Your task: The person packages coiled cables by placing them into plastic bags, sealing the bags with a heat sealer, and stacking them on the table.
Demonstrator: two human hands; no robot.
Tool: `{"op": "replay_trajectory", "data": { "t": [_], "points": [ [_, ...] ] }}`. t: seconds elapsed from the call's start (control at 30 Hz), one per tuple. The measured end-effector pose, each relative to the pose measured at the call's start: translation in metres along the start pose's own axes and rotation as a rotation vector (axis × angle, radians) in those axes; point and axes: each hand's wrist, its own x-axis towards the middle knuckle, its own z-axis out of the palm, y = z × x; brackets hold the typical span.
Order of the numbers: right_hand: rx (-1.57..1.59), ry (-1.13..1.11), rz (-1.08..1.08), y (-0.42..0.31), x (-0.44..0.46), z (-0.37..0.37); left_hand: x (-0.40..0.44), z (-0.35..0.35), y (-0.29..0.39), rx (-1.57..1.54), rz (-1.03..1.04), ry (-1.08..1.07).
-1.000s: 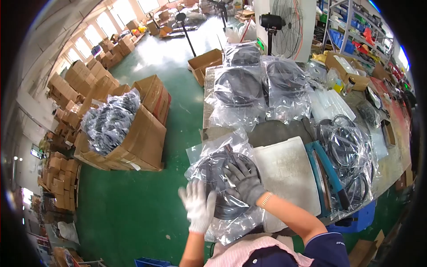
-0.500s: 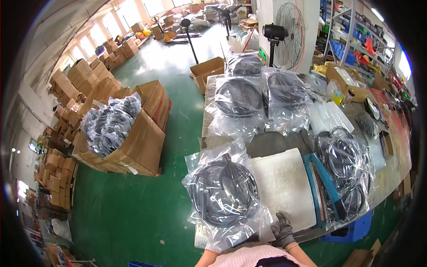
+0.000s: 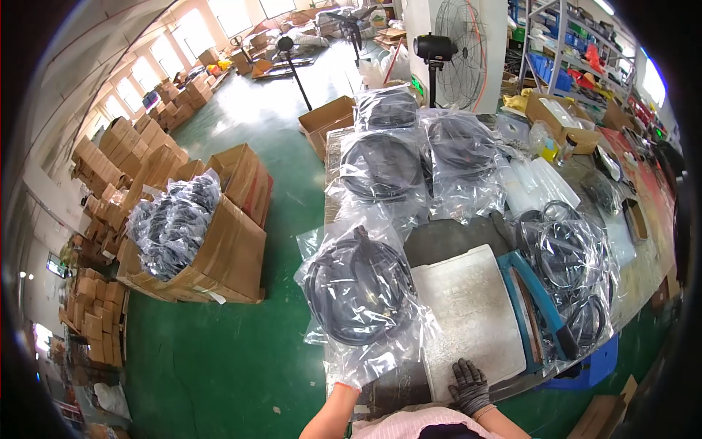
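Note:
A clear plastic bag (image 3: 395,351) with a coiled black cable (image 3: 358,289) inside lies at the near left of the table. My left hand (image 3: 351,379), in a pale glove, grips the bag's near end; the film covers most of its fingers. My right hand (image 3: 469,386), in a grey glove, rests with fingers apart on the near edge of a worn white board (image 3: 468,314). Right of the board stands a blue hand-lever bag sealer (image 3: 537,311). Past it lie more bagged black cables (image 3: 567,256).
Bagged cable coils (image 3: 380,167) line the table's far side, beside flat clear bags (image 3: 541,186). A cardboard box full of bagged items (image 3: 219,252) stands on the green floor at left. A fan (image 3: 435,50) is behind the table; a blue bin (image 3: 596,369) sits below its right edge.
The bagged cable has shifted away from me along the table, my left hand moving forward with it. My right hand has flattened onto the board's near edge. The view has turned slightly.

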Motion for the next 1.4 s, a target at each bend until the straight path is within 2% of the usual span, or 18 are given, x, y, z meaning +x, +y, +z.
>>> {"op": "replay_trajectory", "data": {
  "t": [0.03,0.13,0.23,0.33,0.4,0.43,0.5,0.53,0.63,0.73,0.87,0.9,0.97,1.0,1.1,1.17,1.3,1.4],
  "points": [
    [-0.008,0.001,-0.004,0.000,0.001,-0.002,0.019,-0.010,-0.003,0.232,0.162,0.006],
    [-0.139,-0.052,-0.006,-0.003,0.001,-0.016,0.051,-0.033,0.001,0.264,0.083,-0.094],
    [-0.162,-0.105,0.061,-0.003,-0.005,-0.020,0.077,-0.064,-0.005,1.207,0.505,-0.342],
    [-0.079,-0.060,0.176,0.003,-0.018,-0.008,0.069,-0.043,-0.002,2.057,0.902,-0.256],
    [-0.174,-0.194,0.176,0.003,-0.023,0.004,0.059,-0.032,-0.013,2.328,1.025,-0.340],
    [-0.126,-0.140,0.188,0.003,-0.023,0.003,0.078,-0.090,-0.033,1.970,0.783,-0.120],
    [0.059,-0.176,0.220,0.005,-0.021,-0.003,0.101,-0.149,-0.053,0.921,0.419,-0.136],
    [0.044,-0.035,0.209,0.005,-0.024,0.010,0.086,-0.141,-0.060,0.138,-0.019,-0.059],
    [0.231,-0.061,0.190,0.012,-0.026,-0.007,0.041,-0.103,-0.126,0.632,-0.167,-0.400],
    [0.415,-0.010,0.170,0.033,-0.052,-0.023,0.004,-0.049,-0.179,1.041,-0.034,-0.026],
    [0.723,-0.078,0.433,0.134,-0.115,-0.021,-0.007,-0.035,-0.203,1.005,0.064,0.030],
    [1.325,0.296,0.732,0.168,-0.146,0.032,-0.007,-0.037,-0.208,0.973,0.071,0.054],
    [1.223,0.678,1.151,0.239,-0.184,0.013,-0.005,-0.046,-0.215,0.940,0.086,0.163],
    [1.150,0.886,1.331,0.275,-0.202,0.000,-0.013,-0.049,-0.211,1.618,0.227,0.061],
    [1.204,0.970,1.446,0.401,-0.259,0.026,-0.040,0.025,-0.255,1.232,0.172,0.424],
    [1.171,0.928,1.407,0.459,-0.272,0.027,-0.042,0.032,-0.272,1.190,0.250,0.453],
    [1.712,0.670,1.518,0.526,-0.271,0.008,-0.055,0.052,-0.298,1.267,0.324,0.559],
    [1.774,0.719,1.521,0.546,-0.265,0.023,-0.069,0.060,-0.304,1.359,0.356,0.630]
  ]
}}
